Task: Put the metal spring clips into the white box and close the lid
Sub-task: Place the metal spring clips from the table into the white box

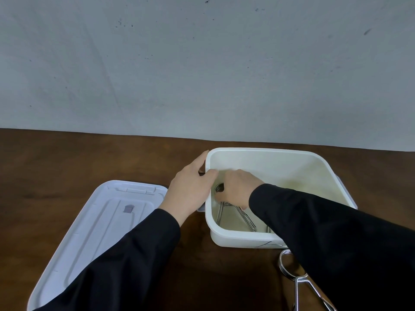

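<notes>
The white box (276, 158) stands open on the brown table, right of centre. My left hand (190, 187) grips its left wall, with the thumb over the rim. My right hand (238, 189) reaches down inside the box and is closed on a metal spring clip (221, 207) whose coil shows by the fingers and whose handles point toward me along the floor. Another spring clip (296, 281) lies on the table in front of the box, partly hidden by my right sleeve. The white lid (96, 225) lies flat on the table to the left.
A grey wall rises right behind the table's far edge. Bare brown tabletop (89, 158) stretches to the left of the box and behind the lid. My black sleeves cover much of the near table.
</notes>
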{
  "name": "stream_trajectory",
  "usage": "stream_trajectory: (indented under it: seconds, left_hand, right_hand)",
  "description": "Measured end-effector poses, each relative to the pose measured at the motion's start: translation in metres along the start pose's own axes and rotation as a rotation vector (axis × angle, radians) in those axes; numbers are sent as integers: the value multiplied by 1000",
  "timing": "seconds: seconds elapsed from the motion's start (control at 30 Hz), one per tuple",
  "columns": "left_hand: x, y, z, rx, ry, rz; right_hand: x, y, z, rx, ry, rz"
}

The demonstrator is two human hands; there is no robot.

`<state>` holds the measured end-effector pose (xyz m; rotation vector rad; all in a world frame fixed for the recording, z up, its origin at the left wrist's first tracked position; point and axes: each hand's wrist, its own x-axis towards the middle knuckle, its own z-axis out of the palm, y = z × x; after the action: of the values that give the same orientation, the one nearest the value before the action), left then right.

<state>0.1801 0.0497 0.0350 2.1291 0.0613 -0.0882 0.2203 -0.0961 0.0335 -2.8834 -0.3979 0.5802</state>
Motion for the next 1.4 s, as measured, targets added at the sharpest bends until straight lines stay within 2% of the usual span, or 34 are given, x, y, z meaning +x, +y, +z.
stream_trajectory:
  seconds: [0.37, 0.5, 0.57, 0.7, 0.8, 1.0, 1.1, 1.2, 1.4]
  left_hand:
    - [-1, 3, -1, 12, -6, -1]
    - [-2, 5, -2, 11, -11, -21]
    - [-2, 6, -3, 5, -7, -32]
    - [-4, 10, -3, -9, -3, -50]
    - [-7, 13, -3, 0, 4, -49]
    - [-10, 15, -1, -49, 1, -47]
    - [-11, 16, -1, -67, -2, -46]
    - [-14, 19, -3, -77, -2, -34]
    - [-19, 23, -4, -102, -12, -31]
  right_hand:
    - [1, 4, 2, -64, 24, -41]
    - [-6, 8, -18, -114, 72, -69]
    - [-18, 8, -39, -130, 160, -70]
    - [-65, 10, -75, -38, 494, -118]
    - [-118, 14, -75, 33, 592, -125]
    - [-193, 43, -22, 115, 542, -52]
    - [-211, 68, 19, 14, 419, 64]
    - [-217, 85, 57, -50, 283, 146]
    - [-199, 96, 88, -107, 228, 188]
